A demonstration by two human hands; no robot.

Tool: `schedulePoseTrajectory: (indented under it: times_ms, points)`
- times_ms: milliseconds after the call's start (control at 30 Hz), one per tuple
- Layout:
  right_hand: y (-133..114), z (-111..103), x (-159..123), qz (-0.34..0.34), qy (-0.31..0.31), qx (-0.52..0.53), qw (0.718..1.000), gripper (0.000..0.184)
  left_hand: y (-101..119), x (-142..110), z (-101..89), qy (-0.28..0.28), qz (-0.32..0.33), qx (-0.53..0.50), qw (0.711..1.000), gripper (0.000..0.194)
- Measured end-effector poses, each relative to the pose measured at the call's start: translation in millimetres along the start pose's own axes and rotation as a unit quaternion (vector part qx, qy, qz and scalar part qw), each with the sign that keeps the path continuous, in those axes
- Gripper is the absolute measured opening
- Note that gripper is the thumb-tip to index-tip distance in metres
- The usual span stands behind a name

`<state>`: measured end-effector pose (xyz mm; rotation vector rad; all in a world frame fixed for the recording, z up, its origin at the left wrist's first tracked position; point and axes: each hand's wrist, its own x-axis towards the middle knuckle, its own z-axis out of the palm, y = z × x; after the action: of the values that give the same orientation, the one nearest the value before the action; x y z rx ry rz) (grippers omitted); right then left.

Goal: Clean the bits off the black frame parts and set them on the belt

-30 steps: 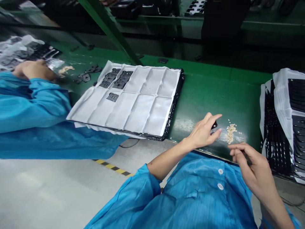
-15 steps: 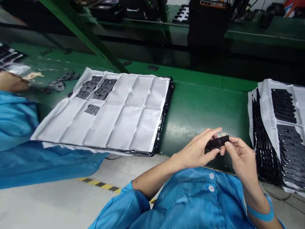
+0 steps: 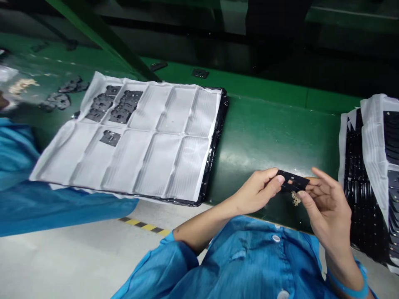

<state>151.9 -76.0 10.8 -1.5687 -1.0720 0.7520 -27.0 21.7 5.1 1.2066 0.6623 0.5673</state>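
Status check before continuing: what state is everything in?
Black plate: held, flat face showing.
Left hand: closed on the plate's left end.
Right hand: at its right end, forefinger raised; grip unclear.
Pale bits: loose heap on the bench.
White-lined tray: black parts in three compartments.
Right-side trays: stacked.

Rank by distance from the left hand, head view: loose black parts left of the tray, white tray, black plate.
1. Black plate: in the left hand.
2. White tray: left of it.
3. Loose black parts: farther left, past the tray.
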Motion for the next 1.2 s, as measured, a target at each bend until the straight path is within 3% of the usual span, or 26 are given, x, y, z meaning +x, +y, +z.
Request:
schedulePoseTrajectory:
  times_ms: [133,200,267,333,400,500,567,733,1200]
  points:
    - [5,11,-5,0.056,-0.041,0.051,0.996,0.016,-6,3,13.9,0.025,0.021,-0.057,0.998,0.049]
    - [6,15,-8,0.092,-0.084,0.081,0.989,0.019,-11,4,19.7,0.054,0.035,-0.056,0.996,0.048]
    - [5,15,-9,0.093,-0.079,0.06,0.991,0.021,-11,4,21.7,0.088,0.082,0.024,0.993,0.046]
    - [2,9,-8,0.043,-0.009,0.004,0.999,0.024,-6,4,21.1,0.099,0.132,0.136,0.977,0.041]
    - [-3,3,-4,-0.049,0.058,-0.046,0.996,0.026,2,1,20.5,0.074,0.143,0.203,0.966,0.037]
    - [-9,-4,3,-0.194,0.074,-0.095,0.974,0.02,13,-5,23.6,0.014,0.116,0.227,0.967,0.032]
    - [-10,-7,8,-0.244,0.058,-0.121,0.96,0.023,16,-9,27.7,-0.001,0.112,0.247,0.962,0.028]
    - [-9,-14,9,-0.274,0.031,-0.143,0.951,0.028,17,-14,37.0,-0.015,0.118,0.281,0.952,0.019]
    - [-6,-40,1,-0.303,-0.003,-0.164,0.939,0.036,21,-18,57.9,-0.036,0.077,0.309,0.947,0.024]
